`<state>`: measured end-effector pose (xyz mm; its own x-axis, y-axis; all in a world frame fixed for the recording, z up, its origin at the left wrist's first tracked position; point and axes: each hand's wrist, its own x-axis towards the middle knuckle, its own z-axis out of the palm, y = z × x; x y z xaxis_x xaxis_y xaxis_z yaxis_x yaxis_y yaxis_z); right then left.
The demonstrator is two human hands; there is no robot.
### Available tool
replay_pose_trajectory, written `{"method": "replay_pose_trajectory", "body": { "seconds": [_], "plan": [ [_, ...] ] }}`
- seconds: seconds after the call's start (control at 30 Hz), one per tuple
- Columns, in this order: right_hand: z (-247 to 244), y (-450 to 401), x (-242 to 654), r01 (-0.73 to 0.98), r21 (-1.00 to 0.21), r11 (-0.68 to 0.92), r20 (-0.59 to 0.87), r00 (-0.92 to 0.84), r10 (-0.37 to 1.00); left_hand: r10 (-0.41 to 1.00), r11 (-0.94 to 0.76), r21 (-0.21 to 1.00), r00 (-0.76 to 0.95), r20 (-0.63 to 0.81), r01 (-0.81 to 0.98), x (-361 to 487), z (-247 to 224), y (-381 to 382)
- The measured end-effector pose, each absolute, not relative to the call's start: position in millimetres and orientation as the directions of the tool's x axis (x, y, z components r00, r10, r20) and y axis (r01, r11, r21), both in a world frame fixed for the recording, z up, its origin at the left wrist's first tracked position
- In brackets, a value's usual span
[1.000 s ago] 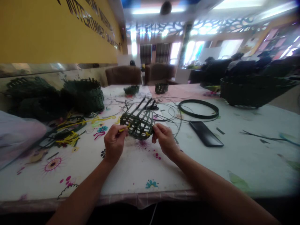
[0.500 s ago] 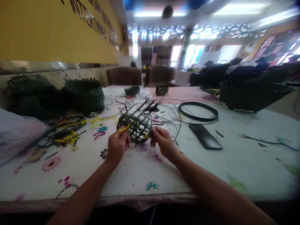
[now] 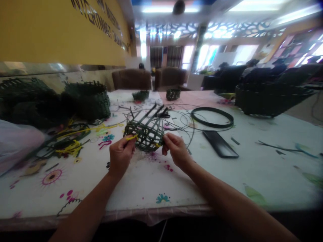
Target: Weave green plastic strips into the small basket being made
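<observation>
A small dark green woven basket [image 3: 146, 134] with an open lattice lies on the table in front of me, loose strips sticking out at its far side. My left hand [image 3: 121, 153] is closed at its left side, with a yellow tie [image 3: 131, 137] at the fingertips. My right hand [image 3: 176, 149] pinches the basket's right edge, close to another bit of yellow [image 3: 157, 145]. Which strand each fingertip grips is partly hidden.
A black phone [image 3: 220, 144] and a dark green hoop [image 3: 212, 117] lie to the right. Large woven baskets stand at left [image 3: 87, 101] and at right [image 3: 267, 101]. Yellow and green strips [image 3: 70, 148] and a plastic bag [image 3: 19, 144] are at left.
My left hand has moved slightly left, away from the basket, with the yellow tie at its fingers. The right hand stays at the basket's right edge. The view has shifted slightly.
</observation>
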<state>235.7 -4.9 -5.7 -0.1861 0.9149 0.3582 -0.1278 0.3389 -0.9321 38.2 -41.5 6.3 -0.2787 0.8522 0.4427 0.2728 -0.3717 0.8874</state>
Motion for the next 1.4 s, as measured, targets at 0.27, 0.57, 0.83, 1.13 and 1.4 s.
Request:
{"method": "replay_pose_trajectory", "body": {
  "seconds": [0.27,0.57,0.83,1.13,1.4],
  "plan": [
    [-5.4,0.7,240.0,-0.135,-0.927,0.35,0.37,-0.187,0.91,0.677,-0.453,0.472,-0.053,0.734,0.757,26.9,2.2,-34.0],
    [-7.9,-4.7,240.6,0.084,-0.874,0.478,0.452,-0.222,0.864,0.906,-0.28,0.928,-0.251,0.34,0.246,44.4,-1.3,-35.4],
    [-8.6,0.6,239.6,-0.068,-0.915,0.397,0.403,-0.173,0.899,0.978,-0.197,0.939,-0.129,0.167,-0.283,46.4,8.9,-35.8],
    [-7.2,1.1,240.9,-0.038,-0.914,0.403,0.403,-0.173,0.899,0.818,-0.403,0.867,-0.309,0.485,0.293,41.2,1.4,-38.2],
    [-2.6,2.3,243.2,-0.133,-0.909,0.396,0.415,-0.184,0.891,0.354,-0.595,0.114,0.133,0.926,0.796,17.2,4.5,-40.9]
  ]
}}
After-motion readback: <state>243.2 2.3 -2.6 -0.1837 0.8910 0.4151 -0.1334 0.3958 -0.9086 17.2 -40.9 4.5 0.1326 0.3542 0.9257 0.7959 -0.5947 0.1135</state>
